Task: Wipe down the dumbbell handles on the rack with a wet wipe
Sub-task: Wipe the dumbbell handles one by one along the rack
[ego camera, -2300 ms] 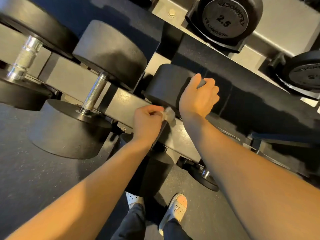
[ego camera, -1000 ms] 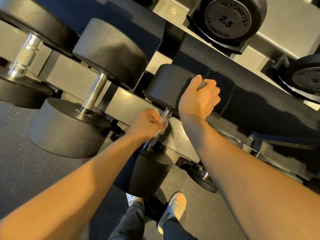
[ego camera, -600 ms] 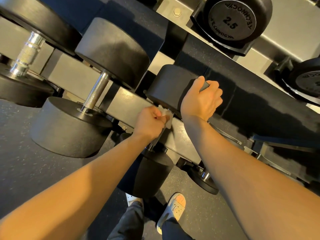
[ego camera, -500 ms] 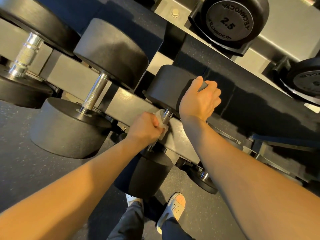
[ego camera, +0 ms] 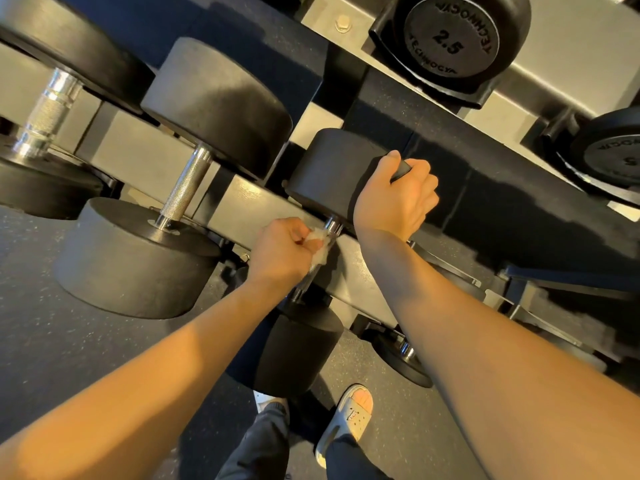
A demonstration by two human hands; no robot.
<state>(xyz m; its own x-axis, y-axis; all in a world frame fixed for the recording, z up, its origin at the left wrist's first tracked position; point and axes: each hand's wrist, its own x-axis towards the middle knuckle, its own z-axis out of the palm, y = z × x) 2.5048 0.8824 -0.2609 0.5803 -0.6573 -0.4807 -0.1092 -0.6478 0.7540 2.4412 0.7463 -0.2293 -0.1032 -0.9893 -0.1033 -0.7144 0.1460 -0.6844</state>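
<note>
Head view: my left hand (ego camera: 280, 251) grips the wet wipe (ego camera: 317, 245) round the handle (ego camera: 306, 278), slanting up toward my right hand (ego camera: 394, 199) clutching the dumbbell head (ego camera: 329, 168).

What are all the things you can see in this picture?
wiped dumbbell: one, black and silver, middle of the near rail
big dumbbells: two, black and silver, left of it; the far one cut off
small dumbbells: two, black, upper shelf; one marked 2.5
low dumbbell: one, black, under the right forearm, mostly hidden
rack: one, grey metal, across the middle
wet wipe: one, white, on the wiped dumbbell's handle
floor: one, dark speckled, below
slippers: two, pale, bottom
trousers: one, dark, bottom
left hand: grips the wet wipe round the handle
right hand: grips the wiped dumbbell's upper head
</note>
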